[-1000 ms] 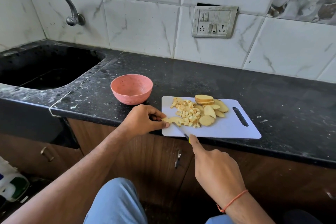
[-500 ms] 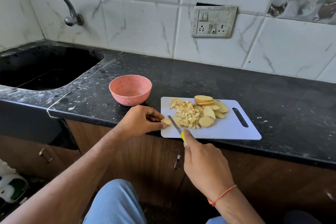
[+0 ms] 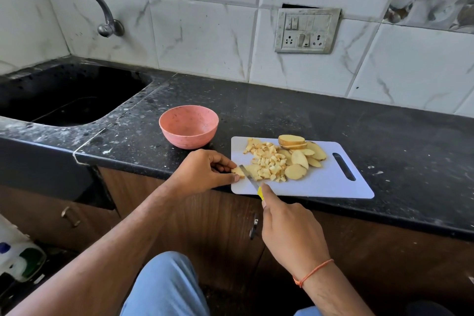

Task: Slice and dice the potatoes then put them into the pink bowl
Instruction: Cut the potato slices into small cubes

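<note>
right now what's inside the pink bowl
The visible inside of the pink bowl holds no potato; its near inner wall is hidden by the rim. The diced potato is on the cutting board.

Kitchen corner: white marble-patterned wall tiles [image 3: 200,41], wall-mounted tap [image 3: 102,15] above a black sink [image 3: 64,95], switch panel [image 3: 306,31], speckled black countertop [image 3: 333,120], wooden cabinets [image 3: 210,220] below.

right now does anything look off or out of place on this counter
The cutting board sits askew, its near edge at the counter's front edge. The switch plate hangs crooked, with a dark gap above it. White flecks dot the countertop. The pink bowl holds no potato.
</note>
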`<action>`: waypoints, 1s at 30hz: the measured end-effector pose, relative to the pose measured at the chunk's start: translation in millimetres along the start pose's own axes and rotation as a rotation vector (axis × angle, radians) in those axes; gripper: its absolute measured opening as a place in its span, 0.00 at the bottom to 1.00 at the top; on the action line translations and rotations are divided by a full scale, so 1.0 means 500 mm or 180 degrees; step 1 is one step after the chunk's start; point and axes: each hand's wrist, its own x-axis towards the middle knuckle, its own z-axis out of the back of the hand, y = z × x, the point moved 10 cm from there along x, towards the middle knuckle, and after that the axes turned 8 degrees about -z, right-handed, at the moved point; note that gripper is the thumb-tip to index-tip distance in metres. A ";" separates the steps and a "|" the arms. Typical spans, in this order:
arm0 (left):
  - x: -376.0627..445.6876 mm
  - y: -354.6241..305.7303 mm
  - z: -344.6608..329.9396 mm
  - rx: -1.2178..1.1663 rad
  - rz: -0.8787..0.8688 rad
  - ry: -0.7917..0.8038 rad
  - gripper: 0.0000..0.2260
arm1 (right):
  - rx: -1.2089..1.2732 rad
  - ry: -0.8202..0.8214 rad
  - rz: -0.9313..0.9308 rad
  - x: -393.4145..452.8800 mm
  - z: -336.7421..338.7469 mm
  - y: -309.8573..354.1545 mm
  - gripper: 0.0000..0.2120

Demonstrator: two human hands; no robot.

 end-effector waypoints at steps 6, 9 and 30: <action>-0.001 -0.003 -0.001 -0.0036 -0.0005 -0.0023 0.15 | 0.0059 -0.0083 -0.0036 0.014 0.012 -0.002 0.25; -0.002 -0.005 -0.001 -0.0013 -0.0027 -0.0081 0.15 | 0.0222 -0.0070 0.0006 0.008 0.017 0.011 0.25; -0.013 -0.017 0.002 -0.0200 -0.0167 -0.0303 0.09 | -0.0204 0.0008 0.0193 0.023 0.011 0.032 0.24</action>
